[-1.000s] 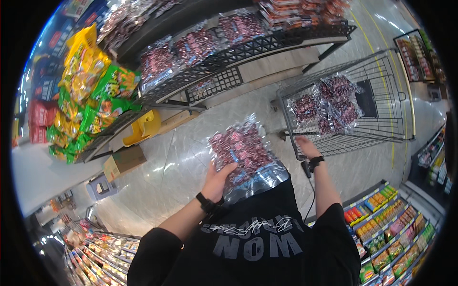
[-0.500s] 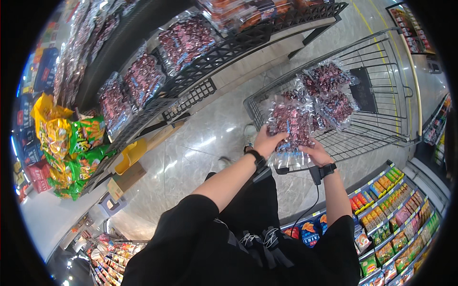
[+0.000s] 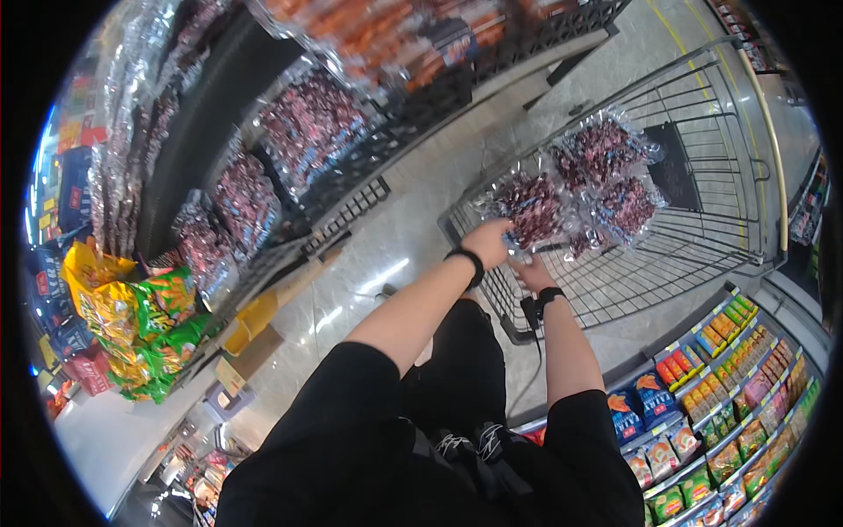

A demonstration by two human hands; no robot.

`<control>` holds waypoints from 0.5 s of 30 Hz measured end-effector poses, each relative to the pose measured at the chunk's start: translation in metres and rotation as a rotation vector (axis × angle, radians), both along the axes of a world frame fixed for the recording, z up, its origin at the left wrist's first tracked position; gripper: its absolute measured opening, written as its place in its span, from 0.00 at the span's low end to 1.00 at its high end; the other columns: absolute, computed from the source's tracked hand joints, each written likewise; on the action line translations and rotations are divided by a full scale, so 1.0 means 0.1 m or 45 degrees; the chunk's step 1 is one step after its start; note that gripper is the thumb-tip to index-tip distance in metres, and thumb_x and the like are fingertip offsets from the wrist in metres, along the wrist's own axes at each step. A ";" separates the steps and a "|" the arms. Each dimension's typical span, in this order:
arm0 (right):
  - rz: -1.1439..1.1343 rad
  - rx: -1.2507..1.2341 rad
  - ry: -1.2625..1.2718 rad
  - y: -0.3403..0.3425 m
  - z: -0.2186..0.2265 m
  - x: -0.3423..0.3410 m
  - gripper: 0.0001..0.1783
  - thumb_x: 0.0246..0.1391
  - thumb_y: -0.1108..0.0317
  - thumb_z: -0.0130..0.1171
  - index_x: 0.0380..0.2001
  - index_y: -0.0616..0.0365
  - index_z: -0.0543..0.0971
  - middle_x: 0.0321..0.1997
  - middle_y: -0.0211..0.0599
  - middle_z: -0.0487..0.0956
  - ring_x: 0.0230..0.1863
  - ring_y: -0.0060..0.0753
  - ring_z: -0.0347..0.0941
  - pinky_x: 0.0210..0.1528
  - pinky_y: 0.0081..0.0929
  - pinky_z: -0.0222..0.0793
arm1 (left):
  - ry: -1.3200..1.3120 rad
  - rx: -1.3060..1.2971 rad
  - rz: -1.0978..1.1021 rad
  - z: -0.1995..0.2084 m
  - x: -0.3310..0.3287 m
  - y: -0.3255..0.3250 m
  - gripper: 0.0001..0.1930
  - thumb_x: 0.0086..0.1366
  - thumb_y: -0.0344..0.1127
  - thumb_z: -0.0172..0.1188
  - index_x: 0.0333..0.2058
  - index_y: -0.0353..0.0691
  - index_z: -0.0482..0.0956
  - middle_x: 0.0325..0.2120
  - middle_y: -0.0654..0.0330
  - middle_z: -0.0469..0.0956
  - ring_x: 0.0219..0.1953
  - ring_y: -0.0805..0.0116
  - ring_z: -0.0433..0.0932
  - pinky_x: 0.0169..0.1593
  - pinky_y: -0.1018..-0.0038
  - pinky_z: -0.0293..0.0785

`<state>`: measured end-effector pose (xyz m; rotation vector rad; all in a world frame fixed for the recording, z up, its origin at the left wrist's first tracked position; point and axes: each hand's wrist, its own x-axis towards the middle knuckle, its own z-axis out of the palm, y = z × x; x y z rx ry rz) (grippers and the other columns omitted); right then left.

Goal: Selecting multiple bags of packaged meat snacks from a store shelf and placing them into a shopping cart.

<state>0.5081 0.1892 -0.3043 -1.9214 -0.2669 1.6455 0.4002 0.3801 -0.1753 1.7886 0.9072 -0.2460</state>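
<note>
My left hand (image 3: 488, 242) and my right hand (image 3: 530, 270) both grip a clear crinkly bag of dark red wrapped sweets (image 3: 529, 207). The bag hangs just over the near rim of a wire shopping trolley (image 3: 667, 255). Two more bags of the same kind (image 3: 615, 176) lie inside the trolley, right behind the held one. Each wrist wears a black band.
A dark wire shelf rack (image 3: 351, 149) on my left carries several bags of red sweets and orange packs above. Yellow and green snack bags (image 3: 132, 316) hang lower left. A low shelf of colourful packets (image 3: 711, 413) runs along the lower right. A yellow box (image 3: 250, 316) sits on the shiny floor.
I have swung from the shelf towards the trolley, carrying the bag of sweets from in front of my chest to the trolley's near rim. My right hand has joined the left on it.
</note>
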 end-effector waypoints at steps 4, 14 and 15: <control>0.162 -0.206 -0.306 0.35 0.44 -0.04 0.41 0.49 0.47 0.65 0.57 0.68 0.69 0.49 0.54 0.80 0.53 0.47 0.76 0.54 0.37 0.70 | -0.250 -0.360 0.134 0.62 -0.71 0.09 0.26 0.57 0.18 0.45 0.56 0.33 0.71 0.52 0.50 0.77 0.58 0.60 0.73 0.62 0.68 0.68; -0.165 0.642 -0.550 1.05 2.14 -0.11 0.17 0.60 0.67 0.59 0.50 0.63 0.73 0.42 0.35 0.78 0.44 0.25 0.75 0.45 0.22 0.72 | -0.572 -0.284 0.530 2.52 -2.70 0.64 0.21 0.59 0.19 0.46 0.53 0.34 0.73 0.49 0.55 0.77 0.55 0.67 0.75 0.60 0.70 0.68; -0.187 0.721 -0.518 1.25 2.43 -0.27 0.15 0.61 0.69 0.59 0.49 0.64 0.73 0.43 0.34 0.78 0.44 0.22 0.75 0.45 0.20 0.71 | -0.623 -0.216 0.611 2.56 -2.88 0.69 0.21 0.60 0.20 0.47 0.52 0.34 0.73 0.49 0.56 0.77 0.55 0.67 0.75 0.60 0.70 0.68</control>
